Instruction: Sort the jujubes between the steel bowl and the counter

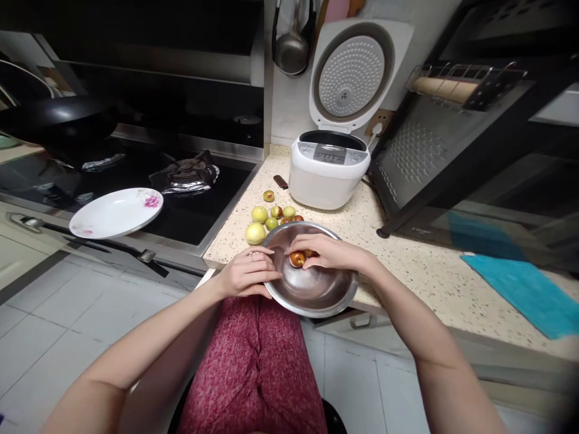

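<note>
A stainless steel bowl [312, 295] overhangs the counter's front edge, above my lap. My left hand [248, 274], with a ring on one finger, grips the bowl's left rim. Inside the bowl, the curled fingers of my right hand [323, 250] close around reddish-brown jujubes [297, 259]; the hand partly hides them, so how many it holds is unclear. Just behind the bowl lie several loose jujubes [256, 233] on the counter, some yellow-green, some brown-red.
A white rice cooker [323, 181] stands lid-up behind the fruit, a dark brown handle [281, 181] beside it. On the left, a floral white plate [113, 214] juts past the gas stove's front edge. A blue cloth [520, 289] hangs over the counter edge at right.
</note>
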Demonstrator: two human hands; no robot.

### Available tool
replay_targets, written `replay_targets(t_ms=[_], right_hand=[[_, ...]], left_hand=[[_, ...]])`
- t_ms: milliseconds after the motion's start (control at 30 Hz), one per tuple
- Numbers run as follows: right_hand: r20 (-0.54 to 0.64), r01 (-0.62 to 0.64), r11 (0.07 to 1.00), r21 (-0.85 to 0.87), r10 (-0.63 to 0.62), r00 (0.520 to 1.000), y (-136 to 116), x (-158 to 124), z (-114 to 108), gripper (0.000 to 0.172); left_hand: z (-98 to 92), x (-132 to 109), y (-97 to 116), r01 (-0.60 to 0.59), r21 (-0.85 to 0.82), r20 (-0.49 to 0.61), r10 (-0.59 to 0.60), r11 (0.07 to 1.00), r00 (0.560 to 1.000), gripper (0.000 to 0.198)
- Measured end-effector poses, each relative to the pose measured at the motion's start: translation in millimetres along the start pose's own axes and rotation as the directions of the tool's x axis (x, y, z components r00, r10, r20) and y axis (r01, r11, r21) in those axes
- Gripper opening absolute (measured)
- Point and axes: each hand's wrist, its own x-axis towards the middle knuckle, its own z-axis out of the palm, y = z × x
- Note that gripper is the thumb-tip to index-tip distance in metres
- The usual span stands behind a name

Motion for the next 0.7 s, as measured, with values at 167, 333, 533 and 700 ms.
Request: replay_targets(t_ms=[167,333,533,700], right_hand=[[-0.015,-0.007,1.0,-0.009,0.007,1.0,3.2,-4.2,-5.2,0.042],[-0.051,0.02,1.0,0.009,-0.02,0.999,9.1,-8.9,-9.6,0.041],[-0.049,0.086,0.996,0.003,-0.085,0.995,7.3,-7.5,-6.1,0.054],[-0.013,0.13,0.991,-0.03,-0.131,0.991,1.8,-3.6,2.8,0.046]], left_hand=[[0.3,1.5,0.1,-0.014,0.02,-0.006,0.014,1.0,1.0,0.043],[0.6,0.1,0.1,-0.013,0.018,-0.006,0.013,1.0,1.0,0.043],[0.5,-0.7,0.4,0.007,0.005,0.0,-0.007,1.0,1.0,0.041],[0.5,1.2,0.2,0.001,-0.004,-0.007,-0.001,1.0,1.0,0.042]])
